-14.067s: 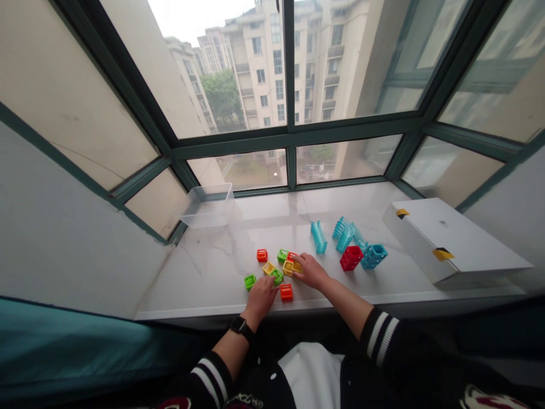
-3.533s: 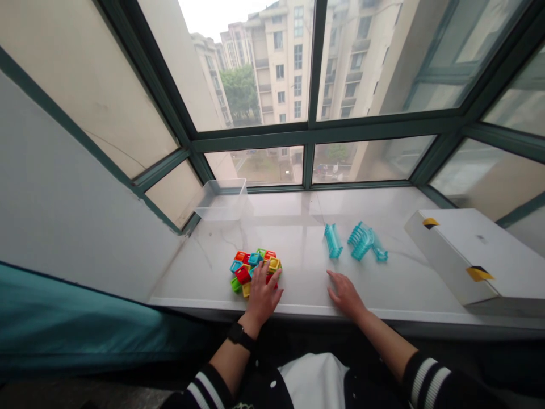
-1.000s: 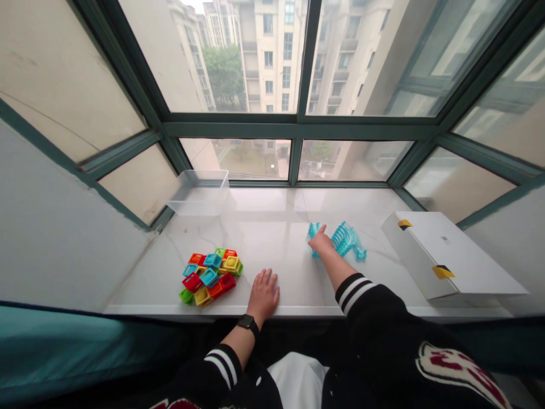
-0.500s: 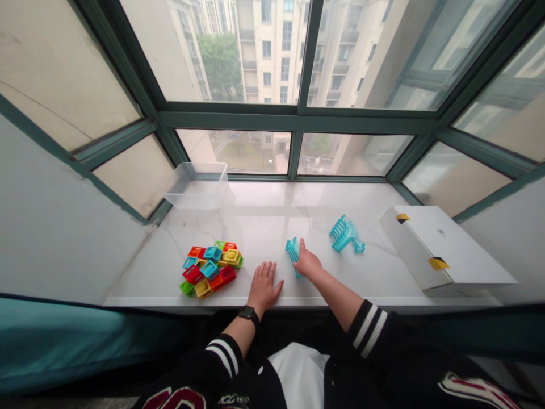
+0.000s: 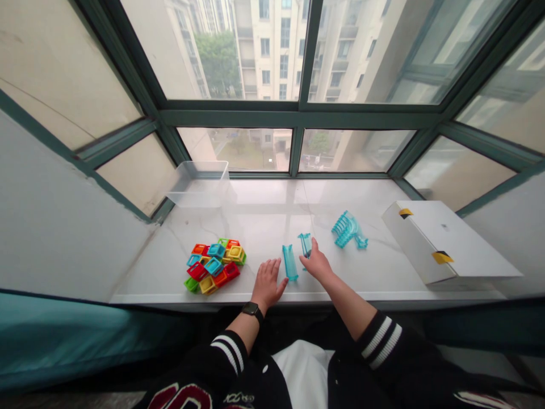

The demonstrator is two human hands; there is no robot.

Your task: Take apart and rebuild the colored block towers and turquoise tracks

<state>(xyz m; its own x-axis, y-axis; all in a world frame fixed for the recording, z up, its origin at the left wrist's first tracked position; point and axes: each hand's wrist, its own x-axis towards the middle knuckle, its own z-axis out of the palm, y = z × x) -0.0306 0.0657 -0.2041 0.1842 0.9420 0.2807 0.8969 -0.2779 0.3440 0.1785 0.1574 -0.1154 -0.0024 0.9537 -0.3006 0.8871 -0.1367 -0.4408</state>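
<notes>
My left hand (image 5: 267, 282) lies on the windowsill with its fingers stretched out. Its thumb reaches toward a straight translucent blue track piece (image 5: 290, 263) lying flat just to the right. A second piece of the same kind, a blue track piece (image 5: 304, 243), sits a little farther back. My right hand (image 5: 317, 265) has its thumb and fingers on that piece and partly covers it; the index finger points forward along its right side. Farther right, a cluster of curved blue track pieces (image 5: 348, 229) rests on the sill.
At left lies a pile of coloured plastic blocks (image 5: 214, 266). Behind it stands a clear plastic bin (image 5: 198, 193) by the window. On the right is a white box (image 5: 451, 238) with yellow-black tabs. Window frames (image 5: 272, 119) border the white sill (image 5: 251, 221).
The straight track pieces, stacked together before, now lie apart. My right hand has shifted right and slightly back with one piece. My left hand's thumb is now near the other.
</notes>
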